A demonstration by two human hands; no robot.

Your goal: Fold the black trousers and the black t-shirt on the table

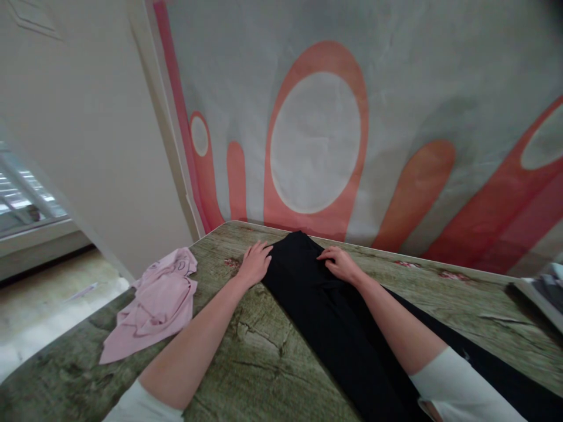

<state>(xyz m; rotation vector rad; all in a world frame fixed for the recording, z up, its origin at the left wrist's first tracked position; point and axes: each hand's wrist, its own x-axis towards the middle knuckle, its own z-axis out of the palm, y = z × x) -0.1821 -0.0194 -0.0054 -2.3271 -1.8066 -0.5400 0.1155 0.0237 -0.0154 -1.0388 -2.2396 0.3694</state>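
A pair of black trousers (303,287) lies across the table, running from the far edge toward the near right. My left hand (255,264) rests on the trousers' left edge near the far end, its fingers stretched out and palm down. On the right side of the same end, my right hand (339,264) has bent fingers drawn together on the dark cloth. My right forearm passes over the trousers and covers part of them.
A crumpled pink garment (160,299) lies at the left edge of the wood-patterned table (259,340). Folded grey cloth (543,293) sits at the far right. Behind the table hangs a grey sheet with orange-red shapes (316,140). A white door (101,117) stands at left.
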